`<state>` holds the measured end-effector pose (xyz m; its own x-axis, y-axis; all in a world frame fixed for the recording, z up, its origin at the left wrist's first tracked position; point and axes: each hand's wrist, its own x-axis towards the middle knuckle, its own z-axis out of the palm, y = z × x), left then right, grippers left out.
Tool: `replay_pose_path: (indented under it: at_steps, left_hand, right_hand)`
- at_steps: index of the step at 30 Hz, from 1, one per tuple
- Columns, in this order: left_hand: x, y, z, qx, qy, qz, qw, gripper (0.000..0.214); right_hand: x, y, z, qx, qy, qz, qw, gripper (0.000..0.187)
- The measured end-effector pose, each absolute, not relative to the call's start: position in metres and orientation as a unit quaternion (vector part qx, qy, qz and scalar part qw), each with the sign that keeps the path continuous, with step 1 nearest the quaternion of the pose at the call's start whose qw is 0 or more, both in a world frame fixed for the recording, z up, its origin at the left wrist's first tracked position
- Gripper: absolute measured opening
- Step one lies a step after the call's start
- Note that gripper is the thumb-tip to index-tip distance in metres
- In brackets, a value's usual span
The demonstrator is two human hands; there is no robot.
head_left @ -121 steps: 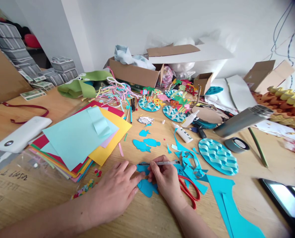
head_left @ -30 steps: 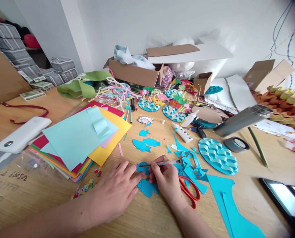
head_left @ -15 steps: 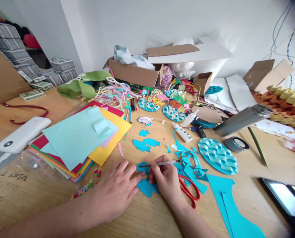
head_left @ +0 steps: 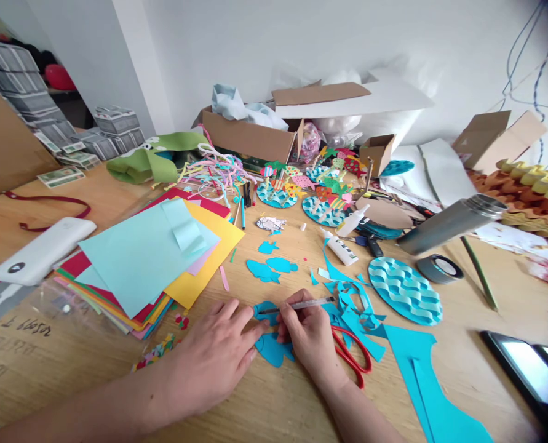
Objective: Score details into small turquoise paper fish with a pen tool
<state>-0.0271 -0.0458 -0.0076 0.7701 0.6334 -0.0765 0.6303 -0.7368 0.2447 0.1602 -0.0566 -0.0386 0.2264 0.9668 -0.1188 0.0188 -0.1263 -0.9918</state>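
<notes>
"Slightly nearer the surface's near edge: that's where the pen's (head_left: 296, 304) tip has shifted over four seconds."

"And the hands?"

"The right hand (head_left: 307, 329) pinches the pen between thumb and fingers. The left hand (head_left: 222, 351) lies flat, fingers a little spread, beside two blue paper fish (head_left: 274, 349)."

"How do those look?"

"Both lie between the hands, partly covered, with curved lines near their left ends. Red scissors (head_left: 366, 363) lie just beside the right wrist."

"Room?"

"Bare surface (head_left: 264, 406) toward the near edge; a cardboard box (head_left: 250, 132) crowds the far edge."
</notes>
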Motion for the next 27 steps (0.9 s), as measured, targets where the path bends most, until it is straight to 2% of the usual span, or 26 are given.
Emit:
replay_pose_path:
  at_steps: [27]
  left_hand:
    - [-0.0255, -0.0459, -0.0057, 0.927, 0.346, 0.008, 0.144, 0.033]
  right_hand:
    - [0.1608, -0.0591, -0.0389, -0.585, -0.429, 0.467, 0.505, 0.033]
